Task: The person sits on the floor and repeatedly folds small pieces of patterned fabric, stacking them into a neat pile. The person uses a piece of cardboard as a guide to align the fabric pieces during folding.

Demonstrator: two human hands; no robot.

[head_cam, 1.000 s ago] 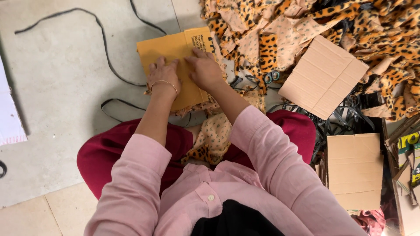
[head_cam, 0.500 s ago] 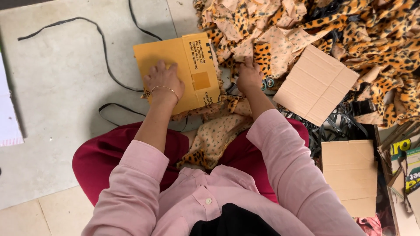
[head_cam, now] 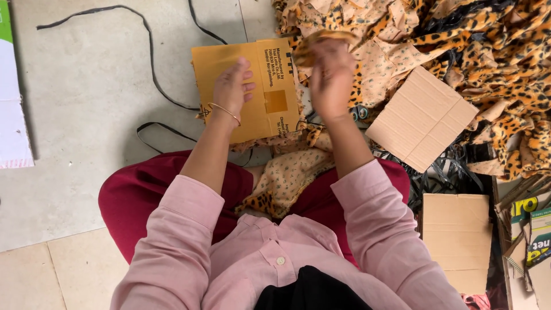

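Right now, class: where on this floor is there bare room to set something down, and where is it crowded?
Bare floor lies left of the yellow cardboard, crossed only by a black strap, reaching a white sheet. Right of the cardboard it is crowded: leopard-print cloth, brown cardboard pieces and black straps.

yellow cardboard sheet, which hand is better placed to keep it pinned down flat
Left. The left hand already lies palm-down on the yellow cardboard sheet, fingers spread. The right hand is lifted beside it, gripping a leopard-print fabric piece, so it looks occupied.
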